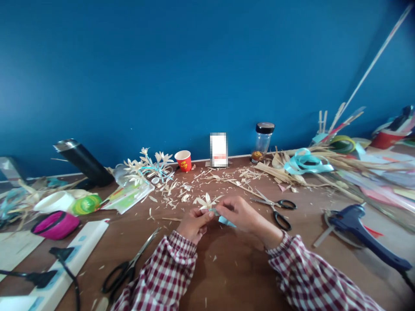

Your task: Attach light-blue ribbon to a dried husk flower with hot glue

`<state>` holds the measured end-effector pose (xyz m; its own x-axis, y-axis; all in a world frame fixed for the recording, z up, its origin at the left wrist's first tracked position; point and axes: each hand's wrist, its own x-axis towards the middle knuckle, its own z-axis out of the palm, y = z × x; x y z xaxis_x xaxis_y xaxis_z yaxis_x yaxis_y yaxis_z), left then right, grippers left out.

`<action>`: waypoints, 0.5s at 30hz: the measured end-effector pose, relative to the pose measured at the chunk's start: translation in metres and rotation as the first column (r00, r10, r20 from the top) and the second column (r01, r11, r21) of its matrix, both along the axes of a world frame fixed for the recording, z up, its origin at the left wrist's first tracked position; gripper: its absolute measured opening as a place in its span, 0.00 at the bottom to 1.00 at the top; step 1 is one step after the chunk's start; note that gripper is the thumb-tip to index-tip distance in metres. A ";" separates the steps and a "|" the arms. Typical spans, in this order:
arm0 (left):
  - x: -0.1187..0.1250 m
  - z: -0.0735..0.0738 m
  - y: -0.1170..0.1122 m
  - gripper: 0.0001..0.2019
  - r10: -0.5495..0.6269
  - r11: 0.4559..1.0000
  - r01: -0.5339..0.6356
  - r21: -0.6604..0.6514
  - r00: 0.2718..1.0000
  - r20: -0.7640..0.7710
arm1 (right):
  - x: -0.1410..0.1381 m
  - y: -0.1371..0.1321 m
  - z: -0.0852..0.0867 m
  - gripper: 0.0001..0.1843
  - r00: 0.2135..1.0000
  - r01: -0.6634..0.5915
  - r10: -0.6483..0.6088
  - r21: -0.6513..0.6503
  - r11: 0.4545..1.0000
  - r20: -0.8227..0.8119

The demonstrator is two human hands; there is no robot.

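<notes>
- Burgundy-and-white checked sleeves (168, 272) lie nearest the head camera, elastic cuffs gathered at the wrists, probably to free the fingers.
- Left hand (194, 222) pinches the base of a pale husk flower (207, 201) between the two hands, petals outward, likely so they aren't crushed.
- Right hand (240, 216) meets it, fingertips closed on a light-blue strip (227, 221) at the flower's base; the strip shows loose below.
- Black-handled scissors (275, 207) lie open by the right forearm, presumably for easy reach.
- Blue glue gun (366, 233) rests at right, tip pointing away from the person, perhaps for safety.
- Similar husk blossoms (151, 168) cluster beside the red paper cup (183, 162), apparently out of the way.
</notes>
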<state>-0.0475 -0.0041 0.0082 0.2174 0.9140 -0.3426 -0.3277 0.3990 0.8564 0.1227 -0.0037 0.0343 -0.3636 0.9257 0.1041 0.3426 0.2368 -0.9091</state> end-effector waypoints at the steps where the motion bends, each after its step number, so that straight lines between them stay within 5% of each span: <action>1: 0.000 0.000 0.000 0.18 0.001 1.000 -0.001 -0.015 1.000 0.007 | 0.000 -0.001 0.002 0.14 1.000 0.008 -0.008 0.008 1.000 0.002; 15: 0.001 -0.010 0.002 0.17 0.038 0.999 -0.042 0.030 0.993 0.110 | -0.010 -0.007 0.001 0.12 0.986 0.065 -0.079 -0.102 0.993 -0.148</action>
<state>-0.0461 -0.0017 -0.0016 0.2150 0.9328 -0.2893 -0.4354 0.3567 0.8266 0.1127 -0.0112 0.0355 -0.2825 0.9573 0.0615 0.2119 0.1248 -0.9693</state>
